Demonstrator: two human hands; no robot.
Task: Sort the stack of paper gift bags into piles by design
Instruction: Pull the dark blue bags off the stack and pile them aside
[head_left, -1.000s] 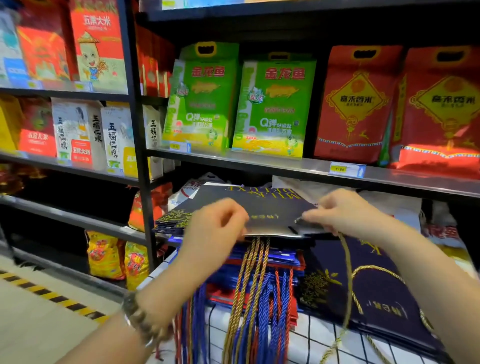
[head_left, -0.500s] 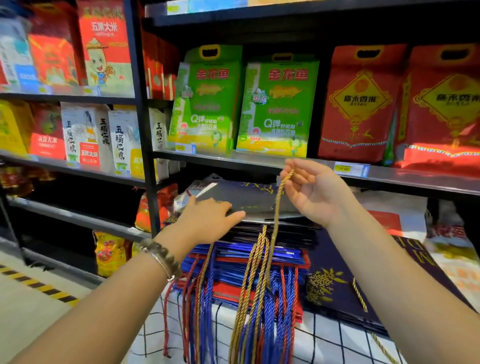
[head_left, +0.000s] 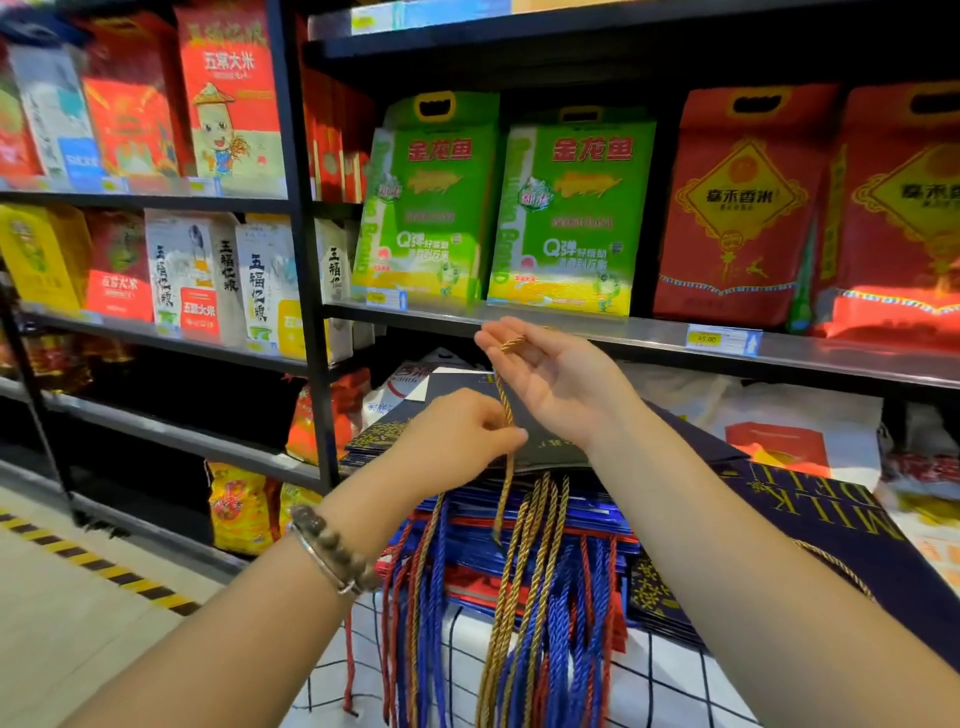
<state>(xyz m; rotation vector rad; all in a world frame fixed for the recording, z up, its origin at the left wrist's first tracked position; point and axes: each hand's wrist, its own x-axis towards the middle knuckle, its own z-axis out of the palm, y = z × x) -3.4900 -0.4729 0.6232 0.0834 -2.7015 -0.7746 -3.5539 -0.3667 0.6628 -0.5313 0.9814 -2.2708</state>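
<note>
A stack of gift bags (head_left: 524, 519), all folded flat, is piled on a surface covered by a white checked cloth (head_left: 670, 691), at its near edge. The lower layers are made up of blue and red bags, and a dark navy bag (head_left: 545, 452) with gold print is laid on top. Over the near edge of the surface the handle cords (head_left: 566, 613) of the stack are hung in a bundle of blue, red and gold.

One gold cord (head_left: 505, 410) is drawn upward from the top bag. It is pinched low down between the thumb and curled fingers of the left hand (head_left: 457, 441), which is rested on the navy bag. Its upper part is held in the fingertips of the right hand (head_left: 556, 384), which is raised above the stack with the palm turned toward the camera. A beaded bracelet (head_left: 332, 556) is worn on the left wrist.

Toward the right edge of the surface, just beside the stack, a second pile (head_left: 810, 512) of navy bags lettered in gold is laid flat, with a gold handle draped over it.

Behind the stack a metal shelf (head_left: 649, 338) is filled with upright green packs (head_left: 431, 208) and red packs (head_left: 737, 208). Whether anything is kept inside the flat bags cannot be told.
</note>
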